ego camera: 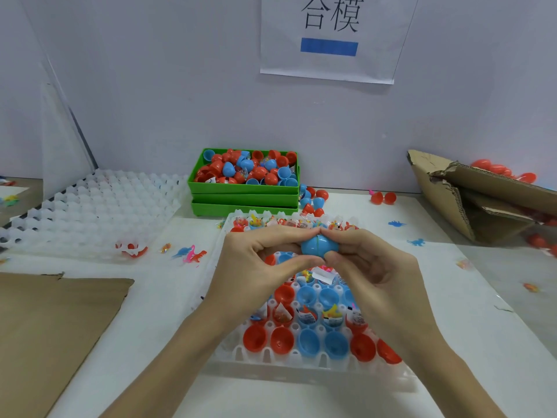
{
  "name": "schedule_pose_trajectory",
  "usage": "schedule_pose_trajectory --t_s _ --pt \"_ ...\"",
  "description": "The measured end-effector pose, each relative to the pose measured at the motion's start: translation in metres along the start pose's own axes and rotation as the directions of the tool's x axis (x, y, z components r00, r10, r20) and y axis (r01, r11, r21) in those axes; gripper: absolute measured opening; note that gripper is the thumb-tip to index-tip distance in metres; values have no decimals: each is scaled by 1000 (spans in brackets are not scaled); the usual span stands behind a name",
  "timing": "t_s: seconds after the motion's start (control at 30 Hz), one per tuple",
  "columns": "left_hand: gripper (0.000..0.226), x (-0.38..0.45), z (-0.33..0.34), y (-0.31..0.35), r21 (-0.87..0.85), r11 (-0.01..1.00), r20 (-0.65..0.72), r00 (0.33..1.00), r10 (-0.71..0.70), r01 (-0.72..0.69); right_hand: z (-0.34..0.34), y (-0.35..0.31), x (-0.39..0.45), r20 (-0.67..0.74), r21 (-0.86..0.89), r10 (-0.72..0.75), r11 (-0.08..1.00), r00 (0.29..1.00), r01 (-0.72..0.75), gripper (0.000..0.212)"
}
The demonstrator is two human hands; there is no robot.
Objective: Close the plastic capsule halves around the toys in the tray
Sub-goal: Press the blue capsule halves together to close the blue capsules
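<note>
A white paper sheet (330,40) fixed to the pale rear wall (180,86) carries two large black Chinese characters, 合模, whose tops are cut off by the frame edge. Directly below the characters the sheet shows a solid blue rectangular bar (329,47) with no text. The small printed paper slips (322,276) lying among the capsule halves in the white plastic tray (301,362) are too small to read.

- left hand (259,260): thumb and fingers curled, tips meeting the right's
- right hand (373,267): same pinch pose
- both forearms angle inward, wrists raised
</note>
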State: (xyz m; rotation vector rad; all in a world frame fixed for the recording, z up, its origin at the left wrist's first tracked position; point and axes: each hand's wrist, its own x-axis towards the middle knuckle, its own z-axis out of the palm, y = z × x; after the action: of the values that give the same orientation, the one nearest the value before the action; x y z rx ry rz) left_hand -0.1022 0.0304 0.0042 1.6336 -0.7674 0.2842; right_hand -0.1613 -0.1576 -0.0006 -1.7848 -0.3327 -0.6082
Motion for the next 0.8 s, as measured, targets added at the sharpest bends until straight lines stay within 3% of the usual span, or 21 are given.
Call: schedule_pose_trajectory --t_s 0.3,0.47,0.63,0.8 --pt "43 -2 5 6 149 984 -33 994 101 -95 2 -2 -3 -18 -17 9 1000 1000 -9 35" --pt "34 -5 15 5 298 930 -79 966 247 -214 15 -5 -6 -62 36 47 998 997 -45 52" --pt "39 -9 20 8 496 816 -50 928 369 -298 17 -9 -4 -104 117 75 991 992 -62 40" --pt "40 -10 21 8 521 804 -46 931 363 -288 20 -11 -6 -107 100 64 994 992 -53 37"
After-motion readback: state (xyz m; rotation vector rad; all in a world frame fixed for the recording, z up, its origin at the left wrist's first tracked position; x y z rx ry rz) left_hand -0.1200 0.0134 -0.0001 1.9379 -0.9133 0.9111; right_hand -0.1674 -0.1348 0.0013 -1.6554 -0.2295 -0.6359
